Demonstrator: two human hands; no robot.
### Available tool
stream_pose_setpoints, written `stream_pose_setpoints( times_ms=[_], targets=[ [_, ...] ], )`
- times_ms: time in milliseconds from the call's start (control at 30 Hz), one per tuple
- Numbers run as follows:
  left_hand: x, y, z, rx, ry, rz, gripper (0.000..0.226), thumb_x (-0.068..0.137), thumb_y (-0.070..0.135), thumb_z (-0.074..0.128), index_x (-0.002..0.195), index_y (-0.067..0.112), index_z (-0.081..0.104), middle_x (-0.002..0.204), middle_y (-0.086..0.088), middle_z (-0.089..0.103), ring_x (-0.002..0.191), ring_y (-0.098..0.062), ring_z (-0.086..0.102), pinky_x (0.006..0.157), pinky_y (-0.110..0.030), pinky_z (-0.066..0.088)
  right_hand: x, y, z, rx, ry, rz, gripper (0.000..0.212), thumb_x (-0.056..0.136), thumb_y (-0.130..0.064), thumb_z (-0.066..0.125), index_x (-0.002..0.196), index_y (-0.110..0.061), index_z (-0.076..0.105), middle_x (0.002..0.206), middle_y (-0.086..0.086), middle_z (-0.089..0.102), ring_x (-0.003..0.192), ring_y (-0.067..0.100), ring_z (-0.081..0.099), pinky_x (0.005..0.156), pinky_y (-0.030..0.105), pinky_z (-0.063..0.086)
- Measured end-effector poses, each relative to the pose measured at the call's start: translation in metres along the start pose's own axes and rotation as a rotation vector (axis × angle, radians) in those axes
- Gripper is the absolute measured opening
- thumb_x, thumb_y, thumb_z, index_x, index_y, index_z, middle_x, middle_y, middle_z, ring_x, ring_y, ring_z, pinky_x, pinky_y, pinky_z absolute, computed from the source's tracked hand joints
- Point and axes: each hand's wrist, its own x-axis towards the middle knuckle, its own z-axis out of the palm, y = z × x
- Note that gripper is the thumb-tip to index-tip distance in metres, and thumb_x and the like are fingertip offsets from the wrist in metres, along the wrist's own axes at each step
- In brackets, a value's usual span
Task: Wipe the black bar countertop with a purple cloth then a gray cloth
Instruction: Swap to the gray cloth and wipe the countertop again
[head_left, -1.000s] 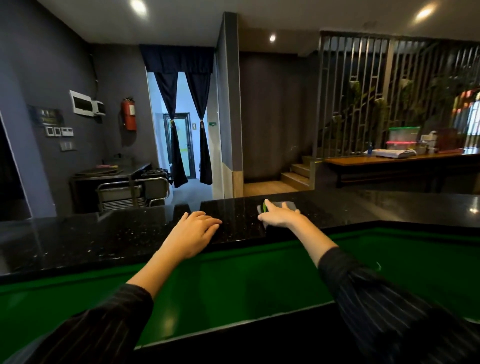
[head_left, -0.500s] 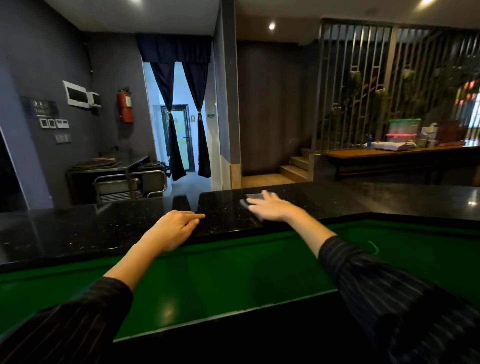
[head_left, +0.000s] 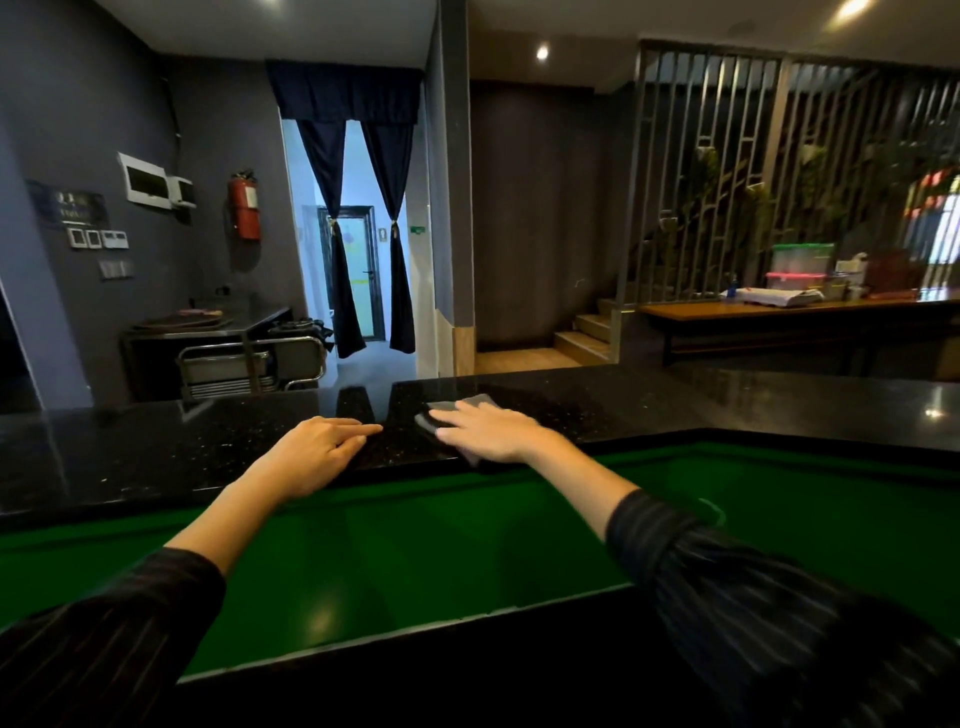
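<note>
The black speckled bar countertop (head_left: 171, 447) runs across the view from left to right. A folded gray cloth (head_left: 460, 404) lies flat on it near the middle. My right hand (head_left: 488, 431) presses palm-down on the cloth, fingers spread and pointing left, covering most of it. My left hand (head_left: 317, 449) rests on the countertop's near edge just left of the cloth, fingers loosely extended, with nothing in it. No purple cloth is visible.
A green lower surface (head_left: 415, 545) lies between me and the countertop. Beyond the bar stand a metal cart (head_left: 249, 364), a pillar (head_left: 452, 208), steps (head_left: 582, 338) and a wooden table (head_left: 779, 312) with containers at the right.
My right hand has slid the gray cloth leftward along the countertop, toward my left hand. The left hand has stayed on the near edge, with its fingers now stretched out more.
</note>
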Motion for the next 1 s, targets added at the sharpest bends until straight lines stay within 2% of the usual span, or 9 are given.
stream_pose_setpoints(
  times_ms=[167, 300, 433, 567, 633, 700, 800, 900, 1000],
  targets=[
    [0.0, 0.004, 0.001, 0.002, 0.007, -0.011, 0.037, 0.1, 0.028, 0.037, 0.135, 0.03, 0.05, 0.143, -0.002, 0.049, 0.132, -0.022, 0.043, 0.112, -0.035, 0.03, 0.001, 0.075, -0.017, 0.055, -0.019, 0.283, 0.06, 0.099, -0.059, 0.021, 0.154, -0.039, 0.01, 0.165, 0.003, 0.002, 0.151, 0.031, 0.003, 0.119, 0.051, 0.005],
    [0.002, 0.008, 0.002, 0.013, 0.034, -0.009, 0.039, 0.1, 0.027, 0.036, 0.135, 0.028, 0.051, 0.142, -0.001, 0.05, 0.129, -0.021, 0.045, 0.106, -0.031, 0.031, 0.045, 0.058, -0.018, 0.045, -0.005, 0.412, 0.064, 0.098, -0.062, 0.018, 0.155, -0.034, 0.008, 0.165, 0.007, -0.002, 0.151, 0.034, 0.0, 0.119, 0.05, 0.001],
    [0.002, 0.004, 0.001, 0.017, 0.05, 0.006, 0.046, 0.092, 0.034, 0.032, 0.13, 0.027, 0.057, 0.136, 0.002, 0.056, 0.126, -0.019, 0.05, 0.106, -0.029, 0.033, 0.105, 0.005, -0.009, 0.003, 0.013, 0.359, 0.068, 0.096, -0.064, 0.019, 0.155, -0.031, 0.013, 0.164, 0.011, 0.002, 0.149, 0.038, 0.004, 0.119, 0.051, 0.007],
    [-0.001, 0.002, -0.005, -0.029, 0.076, -0.043, 0.053, 0.082, 0.037, 0.034, 0.123, 0.023, 0.064, 0.128, 0.0, 0.063, 0.122, -0.017, 0.054, 0.105, -0.028, 0.038, 0.127, -0.057, 0.004, -0.024, -0.037, 0.1, 0.063, 0.097, -0.058, 0.019, 0.155, -0.034, 0.009, 0.164, 0.008, 0.002, 0.15, 0.035, 0.004, 0.12, 0.053, 0.006],
    [-0.008, 0.004, -0.011, -0.054, 0.088, -0.049, 0.051, 0.081, 0.037, 0.038, 0.121, 0.022, 0.065, 0.123, 0.0, 0.066, 0.117, -0.016, 0.058, 0.101, -0.029, 0.042, 0.123, -0.061, 0.006, -0.06, -0.09, -0.051, 0.068, 0.094, -0.061, 0.016, 0.156, -0.034, 0.007, 0.165, 0.004, 0.003, 0.151, 0.032, 0.003, 0.121, 0.052, 0.003],
    [-0.017, -0.002, -0.023, -0.037, 0.111, -0.034, 0.046, 0.083, 0.037, 0.043, 0.12, 0.021, 0.065, 0.122, 0.0, 0.067, 0.115, -0.015, 0.059, 0.1, -0.027, 0.041, 0.118, -0.042, 0.001, -0.067, -0.112, -0.109, 0.072, 0.092, -0.063, 0.013, 0.156, -0.032, 0.008, 0.165, 0.003, 0.005, 0.151, 0.029, 0.004, 0.121, 0.05, 0.003],
    [-0.036, -0.028, -0.047, 0.053, 0.129, -0.058, 0.041, 0.089, 0.037, 0.046, 0.121, 0.018, 0.065, 0.123, 0.0, 0.065, 0.116, -0.014, 0.057, 0.097, -0.019, 0.035, 0.126, 0.006, -0.013, -0.035, -0.098, 0.026, 0.055, 0.104, -0.042, 0.019, 0.156, -0.025, 0.01, 0.164, 0.01, 0.009, 0.151, 0.029, 0.009, 0.121, 0.044, 0.009],
    [-0.055, -0.059, -0.05, 0.102, 0.09, -0.137, 0.043, 0.093, 0.042, 0.043, 0.123, 0.02, 0.064, 0.126, 0.002, 0.063, 0.119, -0.013, 0.055, 0.099, -0.021, 0.035, 0.143, 0.038, -0.02, -0.01, -0.137, 0.132, 0.059, 0.102, -0.051, 0.018, 0.156, -0.03, 0.005, 0.164, 0.009, -0.001, 0.151, 0.033, 0.001, 0.121, 0.051, 0.005],
    [-0.058, -0.07, -0.036, 0.063, 0.109, -0.169, 0.057, 0.084, 0.05, 0.032, 0.123, 0.023, 0.064, 0.128, 0.004, 0.063, 0.121, -0.011, 0.054, 0.102, -0.023, 0.036, 0.161, 0.03, -0.02, -0.005, -0.134, 0.253, 0.064, 0.099, -0.058, 0.019, 0.155, -0.031, 0.005, 0.164, 0.009, -0.003, 0.15, 0.036, 0.0, 0.119, 0.056, 0.006]
  ],
)
